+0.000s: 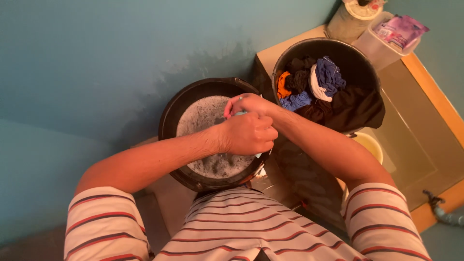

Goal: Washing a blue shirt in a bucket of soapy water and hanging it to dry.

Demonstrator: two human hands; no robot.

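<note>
A black bucket [170, 116] holds soapy, foamy water [203, 113]. Over it, my left hand [249, 134] and my right hand [249, 103] are closed together around a small light blue-green piece of cloth [240, 112]; only a sliver of it shows between my fingers. Both fists sit just above the foam, right hand on the far side, left hand nearer to me. My forearms reach in from both sides, out of red-and-white striped sleeves.
A second black bucket [360, 58] to the right is piled with dark, blue, orange and white clothes [321, 84]. A pale basin [371, 144] sits below it. Containers [389, 36] stand on a ledge at the top right. A teal wall fills the left.
</note>
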